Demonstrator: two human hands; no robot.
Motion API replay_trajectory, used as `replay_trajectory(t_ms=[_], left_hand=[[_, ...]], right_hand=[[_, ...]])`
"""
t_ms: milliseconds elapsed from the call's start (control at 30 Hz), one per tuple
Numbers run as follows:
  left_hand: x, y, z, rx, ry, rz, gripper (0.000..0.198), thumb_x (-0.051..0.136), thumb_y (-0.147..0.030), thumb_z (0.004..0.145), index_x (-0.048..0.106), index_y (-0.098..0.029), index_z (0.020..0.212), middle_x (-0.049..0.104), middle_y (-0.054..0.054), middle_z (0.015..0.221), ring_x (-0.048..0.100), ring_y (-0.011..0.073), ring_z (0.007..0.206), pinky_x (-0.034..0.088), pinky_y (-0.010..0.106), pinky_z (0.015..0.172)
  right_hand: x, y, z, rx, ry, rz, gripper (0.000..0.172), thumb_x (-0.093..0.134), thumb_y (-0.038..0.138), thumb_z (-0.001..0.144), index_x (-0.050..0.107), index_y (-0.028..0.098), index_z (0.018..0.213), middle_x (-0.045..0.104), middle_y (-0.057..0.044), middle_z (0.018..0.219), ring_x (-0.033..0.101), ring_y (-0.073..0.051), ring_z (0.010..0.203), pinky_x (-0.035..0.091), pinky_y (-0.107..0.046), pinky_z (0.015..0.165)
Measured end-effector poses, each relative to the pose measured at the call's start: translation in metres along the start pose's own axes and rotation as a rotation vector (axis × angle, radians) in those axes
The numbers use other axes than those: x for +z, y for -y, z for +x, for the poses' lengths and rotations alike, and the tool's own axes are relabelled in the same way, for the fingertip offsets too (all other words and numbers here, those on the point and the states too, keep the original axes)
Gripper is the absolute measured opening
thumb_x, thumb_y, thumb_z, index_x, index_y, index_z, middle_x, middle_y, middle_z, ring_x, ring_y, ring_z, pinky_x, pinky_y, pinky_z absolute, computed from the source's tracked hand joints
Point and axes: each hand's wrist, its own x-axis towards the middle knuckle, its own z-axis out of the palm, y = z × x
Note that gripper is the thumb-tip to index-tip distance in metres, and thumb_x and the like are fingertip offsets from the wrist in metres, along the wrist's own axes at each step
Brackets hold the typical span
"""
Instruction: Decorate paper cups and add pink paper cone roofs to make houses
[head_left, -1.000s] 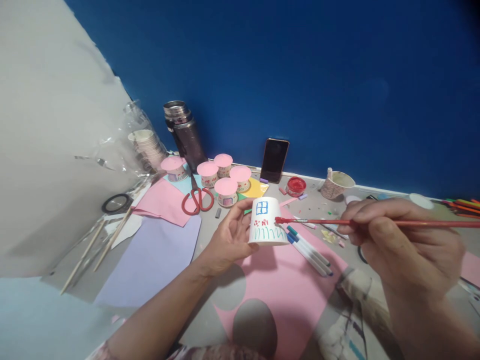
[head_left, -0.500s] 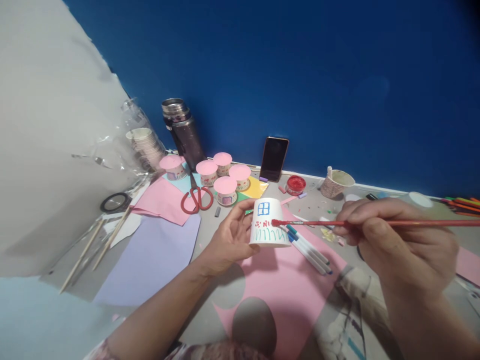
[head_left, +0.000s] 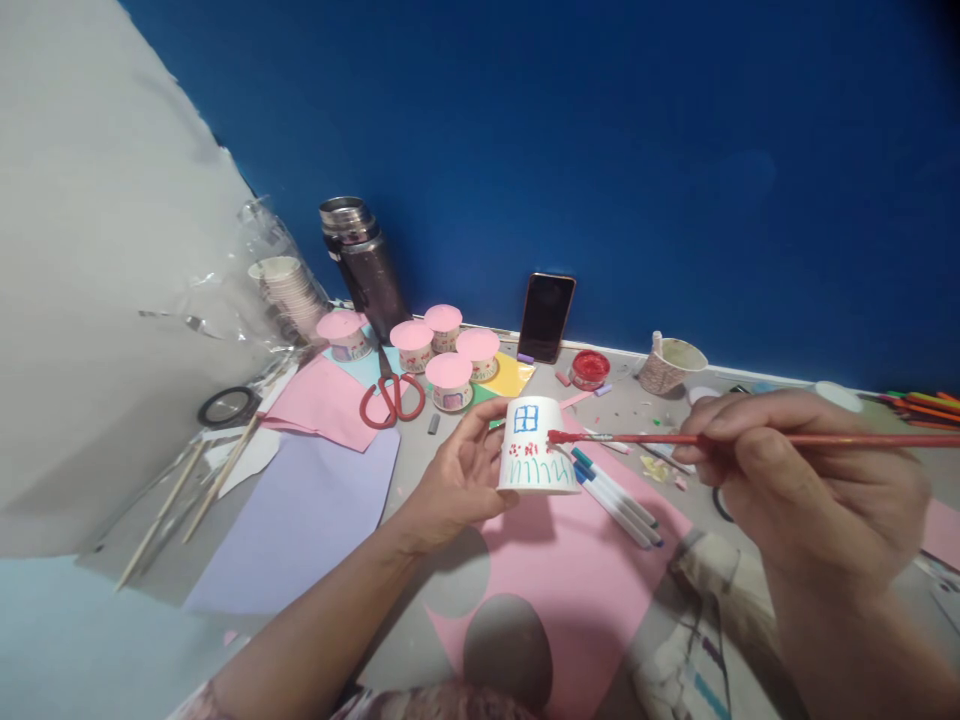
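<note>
My left hand point(head_left: 465, 465) grips a white paper cup point(head_left: 536, 478) by its left side, its wider rim hidden or turned downward as far as I can tell. A blue window, red dabs and green grass strokes decorate the cup. Between the thumb and fingers of my right hand point(head_left: 802, 480) lies a red paintbrush point(head_left: 660, 439), held level. Its red-loaded bristles are at the cup's right side, just above the red dabs; whether they touch is unclear. Behind the cup stands a small pot of red paint point(head_left: 589, 369). Several markers point(head_left: 619, 505) lie under and right of the cup.
Several small cups with pink paper tops point(head_left: 450, 372) stand behind, near red-handled scissors point(head_left: 391, 400) and a dark flask point(head_left: 367, 270). A phone point(head_left: 547, 318) leans on the blue wall. Pink paper point(head_left: 585, 590) with round cutouts lies below; purple paper point(head_left: 300, 530) is left.
The brush tip has risen slightly from the row of red dabs, and my right hand has shifted a little right. My left hand and the cup stay almost still.
</note>
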Motion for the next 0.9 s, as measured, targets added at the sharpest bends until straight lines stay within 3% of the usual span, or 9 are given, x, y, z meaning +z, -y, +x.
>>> replay_trajectory(t_ms=[700, 900], left_hand=[[0.002, -0.0011, -0.0008, -0.008, -0.033, 0.008, 0.076, 0.092, -0.013, 0.067, 0.062, -0.028, 0.134, 0.069, 0.01, 0.131, 0.065, 0.0282, 0.126, 0.051, 0.034, 0.097], [-0.0022, 0.0028, -0.0003, 0.01, 0.009, -0.003, 0.076, 0.091, -0.011, 0.07, 0.06, -0.031, 0.137, 0.07, 0.007, 0.128, 0.066, 0.0237, 0.122, 0.051, 0.03, 0.094]], right_hand=[[-0.0019, 0.0002, -0.0017, 0.01, 0.007, -0.023, 0.012, 0.069, 0.019, 0.098, 0.08, 0.022, 0.096, 0.072, -0.003, 0.084, 0.065, -0.017, 0.067, 0.049, -0.032, 0.052], [-0.0017, 0.0013, 0.0014, -0.016, -0.012, -0.037, 0.011, 0.07, 0.021, 0.097, 0.08, 0.022, 0.093, 0.071, -0.003, 0.079, 0.061, -0.017, 0.062, 0.051, -0.035, 0.054]])
